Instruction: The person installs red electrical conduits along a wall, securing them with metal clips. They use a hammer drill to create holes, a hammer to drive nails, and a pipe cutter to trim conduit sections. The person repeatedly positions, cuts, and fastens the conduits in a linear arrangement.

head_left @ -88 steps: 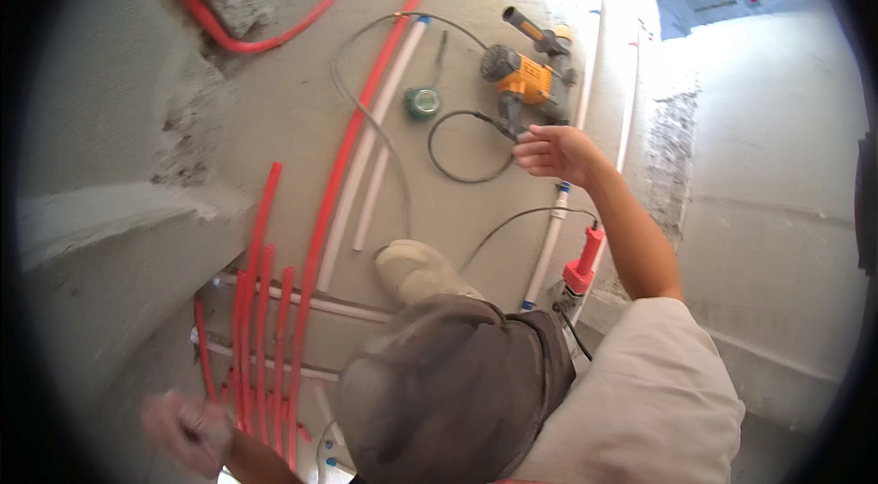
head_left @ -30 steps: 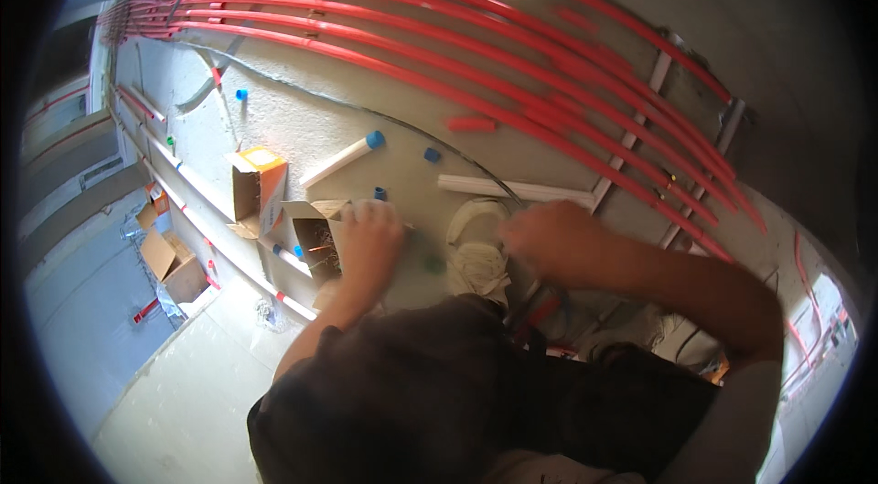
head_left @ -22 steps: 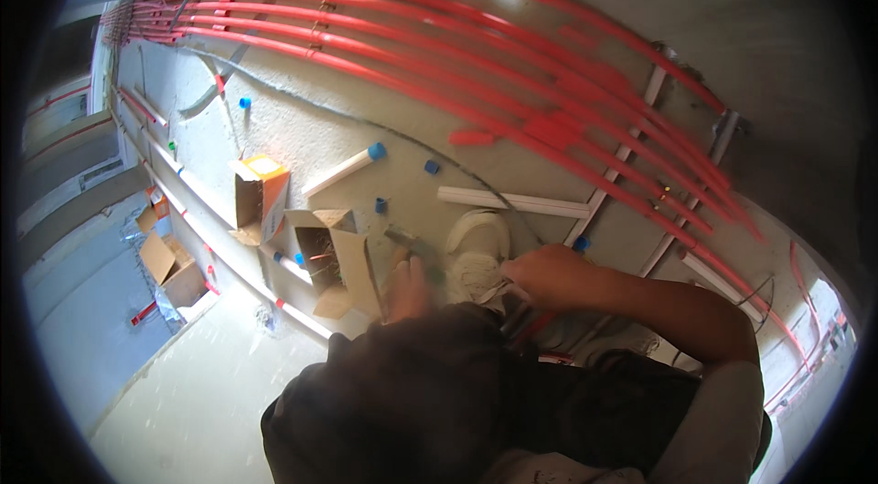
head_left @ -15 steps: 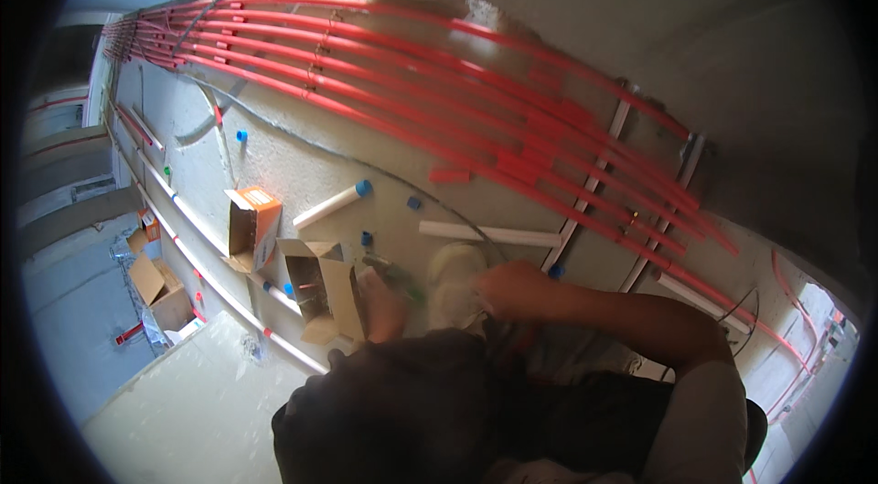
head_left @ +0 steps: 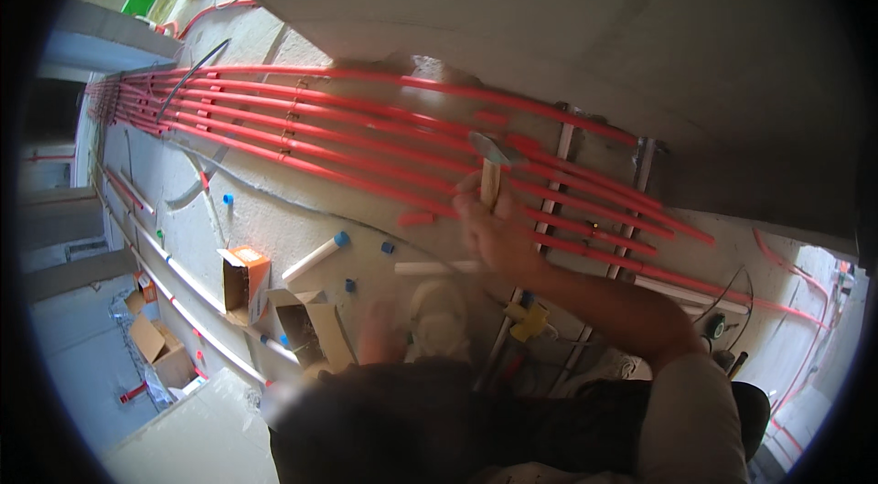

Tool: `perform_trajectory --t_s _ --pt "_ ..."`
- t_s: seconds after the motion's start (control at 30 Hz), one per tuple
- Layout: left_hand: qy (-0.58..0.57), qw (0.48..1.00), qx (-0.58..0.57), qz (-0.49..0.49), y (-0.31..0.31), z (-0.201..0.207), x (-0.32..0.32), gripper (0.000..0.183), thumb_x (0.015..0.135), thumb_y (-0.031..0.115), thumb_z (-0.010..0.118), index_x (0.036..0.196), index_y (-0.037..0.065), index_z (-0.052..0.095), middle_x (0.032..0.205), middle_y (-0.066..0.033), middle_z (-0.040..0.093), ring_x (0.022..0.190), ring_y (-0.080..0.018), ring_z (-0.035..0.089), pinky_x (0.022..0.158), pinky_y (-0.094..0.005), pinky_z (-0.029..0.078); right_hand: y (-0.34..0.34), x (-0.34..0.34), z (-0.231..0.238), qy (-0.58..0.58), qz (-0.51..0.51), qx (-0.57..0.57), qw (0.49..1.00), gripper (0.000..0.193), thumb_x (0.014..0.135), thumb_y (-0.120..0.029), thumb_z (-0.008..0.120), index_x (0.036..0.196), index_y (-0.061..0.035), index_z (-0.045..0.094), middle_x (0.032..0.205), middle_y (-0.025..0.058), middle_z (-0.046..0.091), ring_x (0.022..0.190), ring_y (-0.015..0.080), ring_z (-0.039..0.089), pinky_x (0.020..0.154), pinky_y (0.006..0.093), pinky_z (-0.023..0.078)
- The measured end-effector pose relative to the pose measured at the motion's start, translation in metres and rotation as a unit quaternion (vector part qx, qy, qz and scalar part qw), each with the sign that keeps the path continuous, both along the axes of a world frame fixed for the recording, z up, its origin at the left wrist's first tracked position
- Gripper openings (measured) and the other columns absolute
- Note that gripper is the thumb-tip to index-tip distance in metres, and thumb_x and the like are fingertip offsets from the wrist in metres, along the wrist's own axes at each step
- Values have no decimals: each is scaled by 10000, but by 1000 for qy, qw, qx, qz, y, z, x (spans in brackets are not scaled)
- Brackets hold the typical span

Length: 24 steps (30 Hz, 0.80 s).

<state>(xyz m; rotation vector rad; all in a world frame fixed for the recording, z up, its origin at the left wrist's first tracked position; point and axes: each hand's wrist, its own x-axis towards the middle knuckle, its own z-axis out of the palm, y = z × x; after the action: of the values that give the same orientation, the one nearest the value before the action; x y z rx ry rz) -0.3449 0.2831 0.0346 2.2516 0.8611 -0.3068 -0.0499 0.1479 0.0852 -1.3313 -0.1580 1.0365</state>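
– Over the red pipes (head_left: 347,177), what's the right hand (head_left: 498,232) got?
– That's the hammer (head_left: 492,157). Fingers wrapped round its pale handle, head sticking out just above the fist.
– Head touching pipe?
– Can't tell, it only overlaps them in view.
– And the left hand (head_left: 375,333)?
– Blurred, below and left of the right grip, beside the open box (head_left: 331,336). Can't tell if wide, narrow or holding.
– Near that?
– A shoe (head_left: 439,321), just to its right; white pipe (head_left: 434,268) between shoe and hammer grip.
– Under the right grip?
– Something yellow (head_left: 528,322), kind unclear, near the forearm.
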Motion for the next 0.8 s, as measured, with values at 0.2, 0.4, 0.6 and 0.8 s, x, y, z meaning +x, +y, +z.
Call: perform_trajectory --t_s 0.2,0.4,0.6,0.8 --pt "143 989 -6 -41 -26 -84 -82 555 732 122 827 1255 97 641 1394 -228 538 1200 -476 602 989 -523 522 -51 13 -20 -373 230 -252 863 333 981 -268 670 1204 -34 588 956 207 688 886 424 688 796 513 548" --pt "10 999 8 34 -15 -34 -44 354 761 14 801 1088 48 670 1226 -192 583 1077 -339 653 905 -390 552 -72 -29 -55 -384 358 -250 814 441 994 -256 662 1354 -15 581 1101 222 694 1037 437 674 917 520 539" --pt "-280 925 -163 198 26 45 64 390 769 -79 811 1136 -10 698 1274 -145 616 1120 -258 663 946 -370 561 -44 -58 -59 -274 278 -52 919 445 1065 -271 623 1427 -16 579 1322 152 661 1190 304 647 1028 419 517" --pt "-270 844 -386 259 21 69 110 389 777 -119 797 1143 -30 701 1311 -110 600 1157 -223 657 1031 -359 548 0 -77 -39 135 101 44 985 446 1083 -276 646 1447 -24 596 1280 68 684 1157 138 624 992 333 526"
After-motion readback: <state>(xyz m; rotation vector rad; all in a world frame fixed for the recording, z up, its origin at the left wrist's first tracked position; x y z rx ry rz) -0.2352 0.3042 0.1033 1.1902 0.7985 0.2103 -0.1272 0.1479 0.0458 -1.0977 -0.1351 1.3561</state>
